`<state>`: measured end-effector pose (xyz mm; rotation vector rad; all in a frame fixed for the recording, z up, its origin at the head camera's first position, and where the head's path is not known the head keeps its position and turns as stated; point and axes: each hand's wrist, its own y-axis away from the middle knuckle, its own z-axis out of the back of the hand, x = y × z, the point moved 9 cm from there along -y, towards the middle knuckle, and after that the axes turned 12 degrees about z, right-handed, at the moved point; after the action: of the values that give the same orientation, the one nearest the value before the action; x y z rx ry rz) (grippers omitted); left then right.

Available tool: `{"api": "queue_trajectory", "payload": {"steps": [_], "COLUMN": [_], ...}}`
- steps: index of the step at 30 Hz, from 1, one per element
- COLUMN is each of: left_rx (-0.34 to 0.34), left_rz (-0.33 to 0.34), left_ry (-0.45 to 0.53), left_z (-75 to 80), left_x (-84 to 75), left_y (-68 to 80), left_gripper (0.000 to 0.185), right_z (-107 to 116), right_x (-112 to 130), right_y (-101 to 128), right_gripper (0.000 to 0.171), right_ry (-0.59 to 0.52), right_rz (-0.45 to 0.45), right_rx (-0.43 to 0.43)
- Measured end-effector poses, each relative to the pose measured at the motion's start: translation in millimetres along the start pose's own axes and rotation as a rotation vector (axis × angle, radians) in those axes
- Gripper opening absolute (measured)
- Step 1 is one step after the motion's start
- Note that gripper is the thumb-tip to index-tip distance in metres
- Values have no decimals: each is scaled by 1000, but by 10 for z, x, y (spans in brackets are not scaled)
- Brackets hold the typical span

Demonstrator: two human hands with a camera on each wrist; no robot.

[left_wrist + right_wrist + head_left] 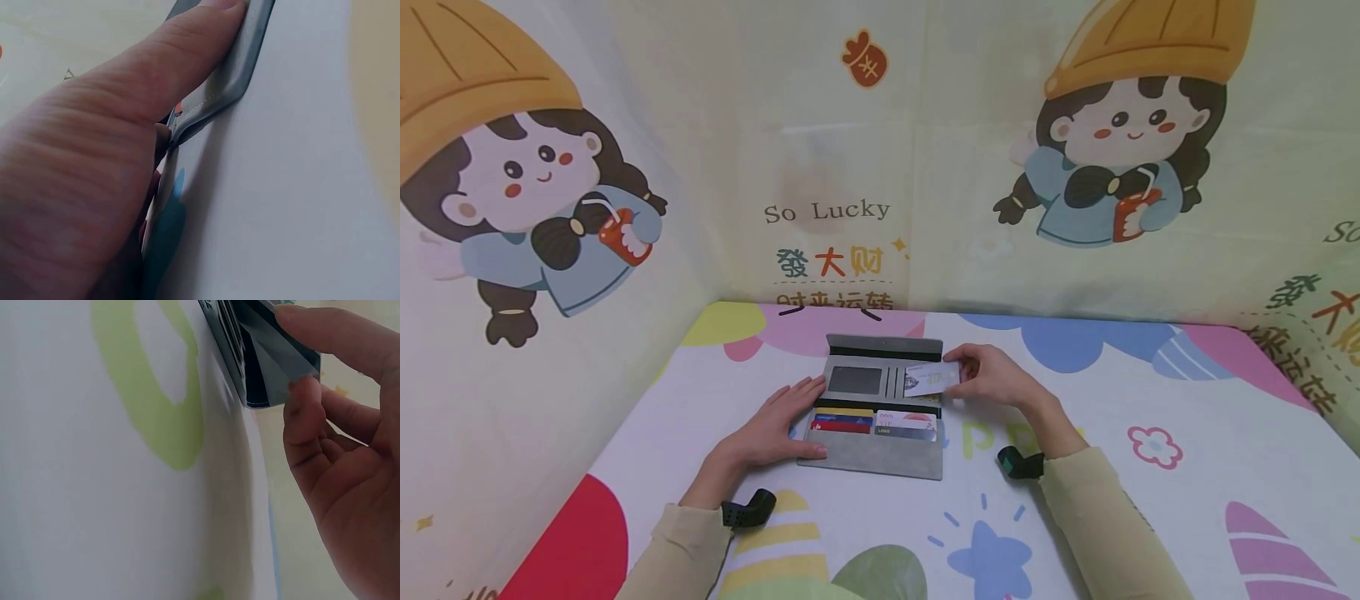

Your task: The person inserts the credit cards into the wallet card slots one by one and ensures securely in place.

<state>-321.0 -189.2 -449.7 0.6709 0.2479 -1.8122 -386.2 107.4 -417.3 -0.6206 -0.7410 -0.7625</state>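
A grey long wallet (880, 458) lies unfolded on the table, its top flap raised at the back. My left hand (775, 427) rests at its left edge with straight fingers, the thumb lying on the lower panel; the left wrist view shows that thumb (181, 56) pressing near the wallet's corner. With thumb and fingers, my right hand (1000, 379) pinches the right end of a white card (931, 379) at the upper right card slots. From the right wrist view, the card (281, 372) is seen between thumb and fingertip. Several cards (842, 421) sit in the middle slots.
A white cloth printed with colourful shapes covers the table (865, 521). Behind it stands a cream backdrop (970, 267) with cartoon figures and lettering. Black wrist cameras (1021, 462) are strapped at both sleeves.
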Motion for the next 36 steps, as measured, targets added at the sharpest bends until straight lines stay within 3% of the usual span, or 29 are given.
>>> {"api": "queue_trajectory", "payload": {"steps": [9,36], "left_rx": [4,6], "left_rz": [1,-20], "left_ry": [0,0], "left_z": [5,6], "left_x": [-10,10], "left_y": [4,5], "left_gripper": [105,105], "right_z": [-20,-72], "right_x": [3,-64], "right_y": [-8,5], "right_gripper": [49,53], "right_ry": [50,50], "right_rz": [-27,-57], "right_rx": [9,-8]}}
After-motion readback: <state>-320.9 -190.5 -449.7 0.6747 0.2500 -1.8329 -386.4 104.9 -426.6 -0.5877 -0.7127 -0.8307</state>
